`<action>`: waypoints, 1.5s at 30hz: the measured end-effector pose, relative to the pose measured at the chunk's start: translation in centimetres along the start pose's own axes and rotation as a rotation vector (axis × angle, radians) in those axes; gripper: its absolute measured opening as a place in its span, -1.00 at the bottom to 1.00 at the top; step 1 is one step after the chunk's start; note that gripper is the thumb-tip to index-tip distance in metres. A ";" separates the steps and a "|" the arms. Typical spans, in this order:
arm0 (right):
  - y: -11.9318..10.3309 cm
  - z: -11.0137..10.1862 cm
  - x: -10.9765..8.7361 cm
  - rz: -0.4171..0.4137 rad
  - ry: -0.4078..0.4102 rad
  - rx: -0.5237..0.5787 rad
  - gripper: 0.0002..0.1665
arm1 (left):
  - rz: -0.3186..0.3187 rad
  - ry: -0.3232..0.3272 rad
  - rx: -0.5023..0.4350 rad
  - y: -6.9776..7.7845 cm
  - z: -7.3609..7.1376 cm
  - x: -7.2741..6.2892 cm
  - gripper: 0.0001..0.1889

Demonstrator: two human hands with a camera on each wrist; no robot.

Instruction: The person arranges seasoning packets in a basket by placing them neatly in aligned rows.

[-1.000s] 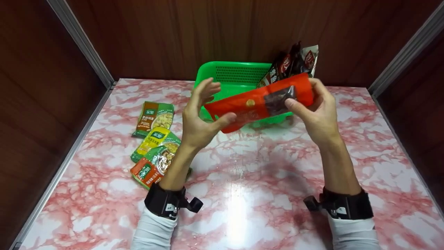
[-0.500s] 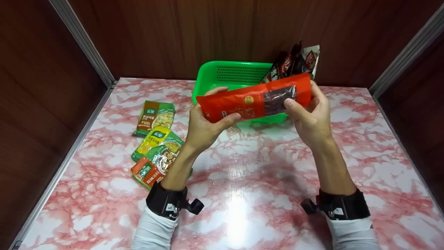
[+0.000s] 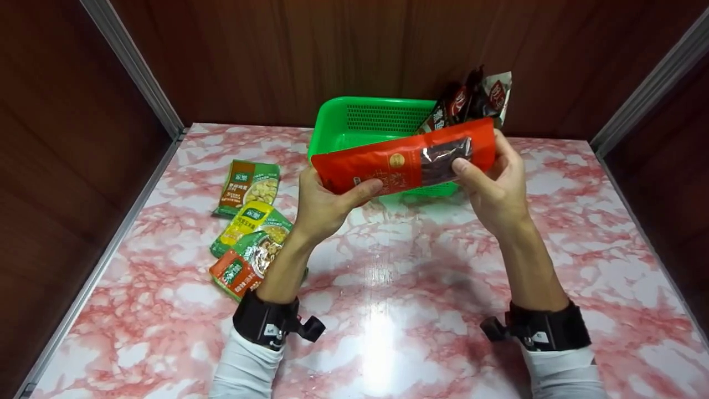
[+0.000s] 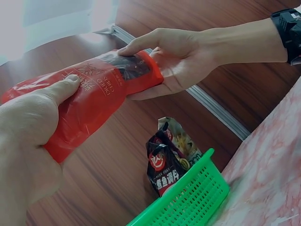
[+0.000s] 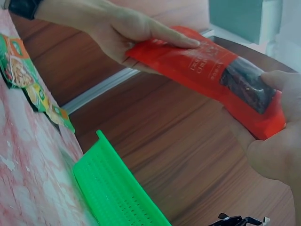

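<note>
A long red bag of dried chillies (image 3: pixel 396 160), with a clear window showing dark contents, is held up between both hands, tilted with its right end higher. My left hand (image 3: pixel 327 208) grips the left end, thumb across the front and fingers hidden behind. At the windowed end my right hand (image 3: pixel 496 185) pinches the bag, its thumb on the window's edge. In the left wrist view the printed "DRIED CHILLI" lettering shows on the red bag (image 4: pixel 89 94). Behind and below the bag stands a green basket (image 3: pixel 382 116), partly covered by it in the head view.
Black seasoning packets (image 3: pixel 457 105) and a pale packet (image 3: pixel 497 94) stick up from the basket's right end. To the left lie a brown-green soup packet (image 3: pixel 249 188), a yellow one (image 3: pixel 243 224) and a red-green one (image 3: pixel 238 271). Wooden panels (image 3: pixel 304 55) enclose the marbled table (image 3: pixel 388 266).
My left hand has closed on the bag's left end, where a second ago it was spread open beside it. The bag has turned its printed front more toward the head camera.
</note>
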State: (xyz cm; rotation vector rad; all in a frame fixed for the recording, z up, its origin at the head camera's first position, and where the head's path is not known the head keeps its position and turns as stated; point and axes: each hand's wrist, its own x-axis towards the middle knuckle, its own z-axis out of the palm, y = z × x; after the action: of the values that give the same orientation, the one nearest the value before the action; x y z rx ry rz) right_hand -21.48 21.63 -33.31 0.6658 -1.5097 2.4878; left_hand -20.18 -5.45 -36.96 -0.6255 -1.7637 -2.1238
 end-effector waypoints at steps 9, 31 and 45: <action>0.1 -0.6 0.1 0.006 0.013 -0.210 -0.45 | 0.015 -0.006 0.027 0.2 -1.0 0.1 -0.48; -1.7 -3.0 -0.1 0.257 -0.694 -1.283 -0.08 | -0.013 -0.342 0.312 0.7 -1.9 0.2 -0.66; -1.1 -2.9 0.0 0.297 -0.762 -1.317 -0.51 | -0.031 -0.364 0.375 0.8 -2.0 0.2 -0.64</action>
State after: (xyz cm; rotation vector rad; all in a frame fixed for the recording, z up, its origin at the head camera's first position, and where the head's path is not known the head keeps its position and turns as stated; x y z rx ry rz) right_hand -21.94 24.70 -33.57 1.1075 -3.0526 0.7627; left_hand -20.26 -7.57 -36.48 -0.9222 -2.2994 -1.7023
